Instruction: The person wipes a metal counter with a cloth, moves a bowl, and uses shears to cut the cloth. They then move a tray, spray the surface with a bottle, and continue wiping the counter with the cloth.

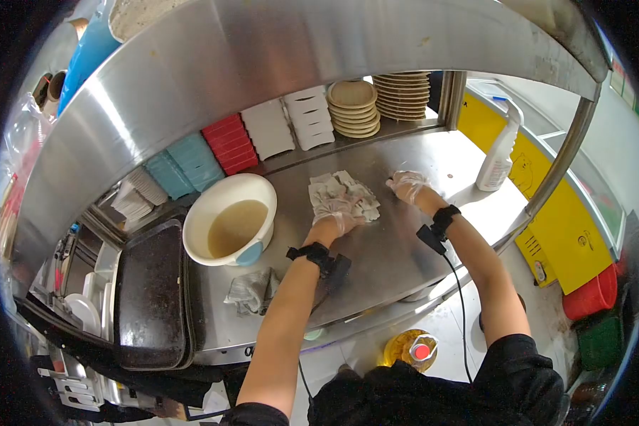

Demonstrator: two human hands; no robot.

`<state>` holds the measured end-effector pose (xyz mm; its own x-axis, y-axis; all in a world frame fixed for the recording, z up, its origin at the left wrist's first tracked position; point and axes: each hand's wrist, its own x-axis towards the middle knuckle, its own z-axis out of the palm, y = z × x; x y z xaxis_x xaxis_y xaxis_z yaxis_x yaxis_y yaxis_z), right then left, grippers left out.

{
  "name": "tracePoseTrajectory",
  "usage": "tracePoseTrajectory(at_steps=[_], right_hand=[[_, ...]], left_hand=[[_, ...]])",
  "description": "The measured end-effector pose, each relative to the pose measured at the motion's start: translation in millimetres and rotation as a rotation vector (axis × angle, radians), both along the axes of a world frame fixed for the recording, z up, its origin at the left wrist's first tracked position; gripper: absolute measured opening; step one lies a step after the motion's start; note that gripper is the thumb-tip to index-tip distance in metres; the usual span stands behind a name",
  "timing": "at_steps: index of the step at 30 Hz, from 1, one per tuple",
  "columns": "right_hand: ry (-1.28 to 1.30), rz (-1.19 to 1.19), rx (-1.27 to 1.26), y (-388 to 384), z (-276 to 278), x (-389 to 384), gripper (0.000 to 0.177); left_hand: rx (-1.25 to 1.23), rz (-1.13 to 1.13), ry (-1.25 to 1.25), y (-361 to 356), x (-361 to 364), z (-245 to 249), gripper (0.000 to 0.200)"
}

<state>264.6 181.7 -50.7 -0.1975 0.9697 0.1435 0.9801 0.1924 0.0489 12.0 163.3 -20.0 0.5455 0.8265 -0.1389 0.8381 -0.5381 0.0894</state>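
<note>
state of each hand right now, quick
Left hand: on the crumpled cloth, whether it grips or just presses can't be told.
Right hand: fingers partly curled, nothing visible in it, off the cloth.

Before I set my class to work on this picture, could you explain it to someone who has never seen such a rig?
There is no robot: these are a person's hands in thin clear gloves, with black devices strapped to the wrists. The one picture comes from a camera on the person's head, looking down. On the metal counter are a white basin of cloudy liquid, a grey cloth and a spray bottle. The left hand is on a crumpled pale cloth; its grip is unclear. The right hand shows nothing held.
</note>
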Motion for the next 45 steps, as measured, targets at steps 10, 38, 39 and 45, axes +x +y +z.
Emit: tracePoseTrajectory(at_steps=[10,38,39,45], right_hand=[[0.006,-0.206,-0.378,-27.0,48.1,-19.0,0.046],[0.048,-0.146,-0.208,-55.6,36.6,-6.1,0.045],[-0.026,-0.108,-0.187,-52.0,29.9,-3.1,0.045],[0.06,-0.082,-0.186,-47.6,8.3,12.5,0.047]], left_hand=[[-0.023,0.019,-0.026,-1.7,0.6,-0.5,0.072],[-0.085,0.035,-0.107,-3.3,-3.3,-1.4,0.072],[-0.101,0.036,-0.112,-3.8,-3.9,0.3,0.072],[-0.038,0.047,-0.031,-20.3,-2.2,18.7,0.073]])
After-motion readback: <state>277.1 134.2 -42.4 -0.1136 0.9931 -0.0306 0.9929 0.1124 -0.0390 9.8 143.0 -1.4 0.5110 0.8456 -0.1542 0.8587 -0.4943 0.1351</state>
